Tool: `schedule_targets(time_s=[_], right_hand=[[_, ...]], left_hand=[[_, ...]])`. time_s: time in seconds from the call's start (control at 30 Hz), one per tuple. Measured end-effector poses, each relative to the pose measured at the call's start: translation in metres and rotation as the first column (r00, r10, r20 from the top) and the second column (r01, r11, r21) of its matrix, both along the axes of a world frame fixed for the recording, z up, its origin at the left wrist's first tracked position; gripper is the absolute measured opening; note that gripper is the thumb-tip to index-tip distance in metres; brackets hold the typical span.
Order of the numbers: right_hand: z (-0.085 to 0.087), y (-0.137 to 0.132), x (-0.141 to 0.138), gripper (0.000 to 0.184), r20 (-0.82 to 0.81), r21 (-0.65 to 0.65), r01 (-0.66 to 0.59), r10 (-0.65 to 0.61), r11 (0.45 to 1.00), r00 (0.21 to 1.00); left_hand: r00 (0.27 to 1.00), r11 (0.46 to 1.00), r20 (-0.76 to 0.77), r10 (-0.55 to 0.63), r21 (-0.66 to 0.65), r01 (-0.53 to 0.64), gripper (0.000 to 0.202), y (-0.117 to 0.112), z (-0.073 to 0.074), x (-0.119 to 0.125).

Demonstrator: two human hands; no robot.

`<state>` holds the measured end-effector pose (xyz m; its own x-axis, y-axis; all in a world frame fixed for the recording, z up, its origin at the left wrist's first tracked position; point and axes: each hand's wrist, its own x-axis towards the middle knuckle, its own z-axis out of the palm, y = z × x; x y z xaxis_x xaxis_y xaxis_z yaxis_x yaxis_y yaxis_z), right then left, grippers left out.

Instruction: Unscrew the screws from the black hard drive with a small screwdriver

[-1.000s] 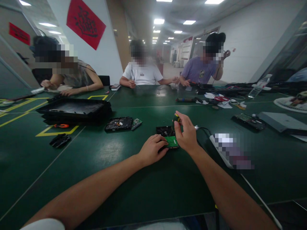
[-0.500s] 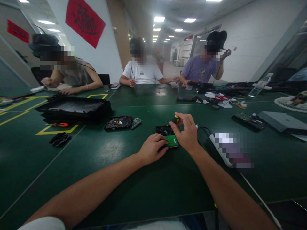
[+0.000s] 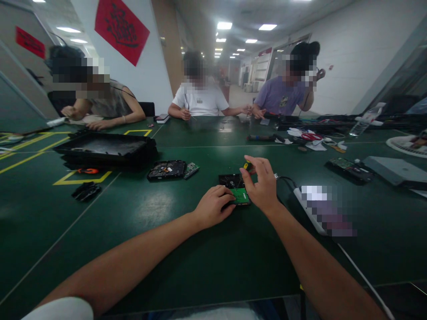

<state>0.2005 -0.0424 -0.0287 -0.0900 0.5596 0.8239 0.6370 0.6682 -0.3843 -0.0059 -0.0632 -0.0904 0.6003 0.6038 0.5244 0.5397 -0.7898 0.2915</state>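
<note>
My left hand [image 3: 215,205] is closed on the near end of a hard drive, its fingertips resting on the green circuit board [image 3: 241,196]. The black metal part of the hard drive [image 3: 231,179] shows beyond the board. In my right hand [image 3: 262,184], thumb and fingers pinch the short yellow and dark handle of a screwdriver [image 3: 247,165] above the drive. The screwdriver's shaft and tip cannot be made out. Further left lie another open black hard drive [image 3: 166,170] and a small loose circuit board [image 3: 191,170].
A stack of black trays [image 3: 106,151] stands at the left, near black gloves [image 3: 86,191]. To the right are a white power strip [image 3: 310,213], another hard drive [image 3: 350,170] and a grey box [image 3: 393,170]. Several people sit across the green table [image 3: 160,266].
The screwdriver handle has turned slightly between my right fingers, showing more yellow. My left hand stays on the hard drive. The whole view has shifted a little.
</note>
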Motion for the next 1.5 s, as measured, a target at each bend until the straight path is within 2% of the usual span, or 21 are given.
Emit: schedule_targets(time_s=[0.13,0.4,0.6,0.87,1.07,1.3,1.5], right_hand=[[-0.0031,0.0026,0.0002,0.043,-0.013,-0.027,-0.020,0.020,0.999,1.000],[-0.0009,0.0022,0.0020,0.035,-0.028,0.009,0.024,-0.023,1.000,0.999],[-0.0024,0.0018,-0.0003,0.040,-0.026,-0.007,-0.007,0.007,1.000,1.000],[0.0014,-0.0007,-0.0005,0.031,-0.037,0.043,0.070,-0.069,0.997,0.997],[-0.0027,0.0006,-0.0041,0.037,-0.035,0.031,0.007,-0.006,0.999,0.999],[-0.0002,-0.0010,-0.0039,0.033,-0.028,0.064,0.055,-0.054,0.996,0.998],[0.0001,-0.0012,-0.0056,0.036,-0.030,0.035,0.003,-0.002,0.999,1.000]], left_hand=[[1.000,1.000,0.004,-0.008,-0.004,0.008,0.020,0.0001,0.0010,0.0001],[1.000,1.000,0.015,-0.009,-0.012,0.009,0.019,0.0001,0.0030,0.0013],[1.000,1.000,0.017,-0.008,-0.016,0.009,0.018,0.0004,0.0021,0.0015],[1.000,1.000,-0.002,-0.005,-0.015,0.005,0.019,0.0001,0.0009,0.0005],[1.000,1.000,-0.011,0.000,-0.010,0.000,0.020,-0.0004,0.0008,-0.0001],[1.000,1.000,-0.008,-0.001,-0.014,0.001,0.020,0.0002,0.0004,-0.0007],[1.000,1.000,-0.002,-0.006,-0.015,0.006,0.021,-0.0014,0.0032,-0.0006]])
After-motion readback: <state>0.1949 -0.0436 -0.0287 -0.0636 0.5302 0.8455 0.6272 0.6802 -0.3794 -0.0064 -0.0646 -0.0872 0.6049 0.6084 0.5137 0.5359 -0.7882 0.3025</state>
